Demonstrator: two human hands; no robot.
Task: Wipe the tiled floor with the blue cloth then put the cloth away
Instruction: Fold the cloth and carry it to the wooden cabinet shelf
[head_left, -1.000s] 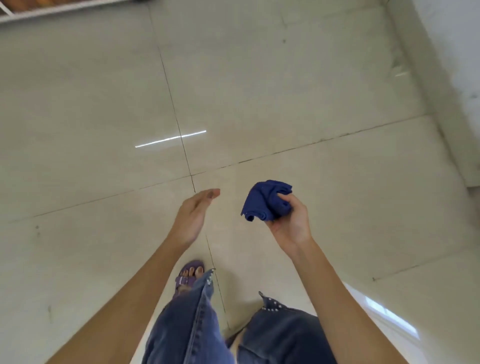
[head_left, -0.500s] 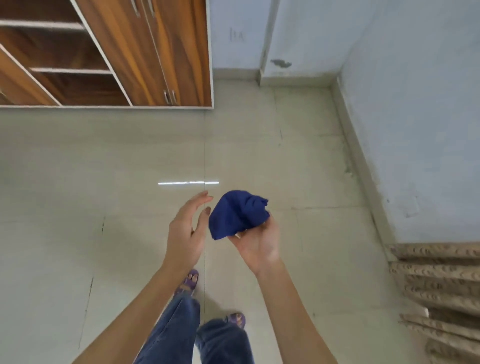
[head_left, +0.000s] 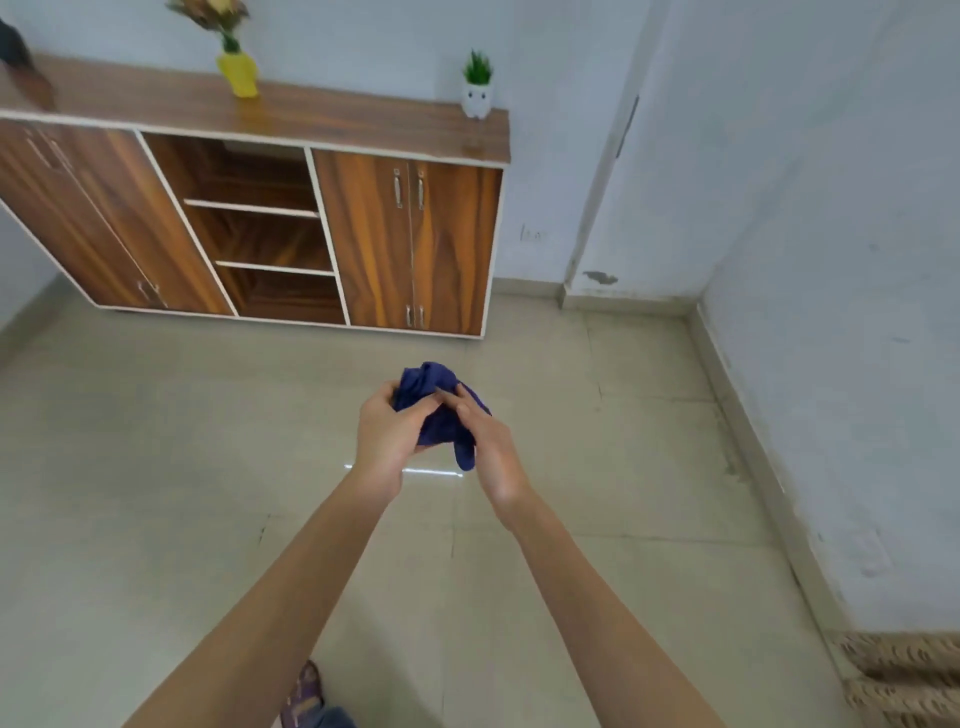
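So both hands are working the blue cloth (head_left: 435, 410) in mid-air, out in front of the wooden cabinet (head_left: 363, 244) and above the tiled floor (head_left: 156, 467). Left hand (head_left: 387, 436) is curling its fingers round the bunched cloth, right hand (head_left: 488, 447) is pinching it from the other side.

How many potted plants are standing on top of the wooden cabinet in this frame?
2. A yellow vase of blurred flowers stands left of the top's middle; a small white pot with a green plant stands at the right end of the brown wooden cabinet. The left end is cut off, so more may be hidden.
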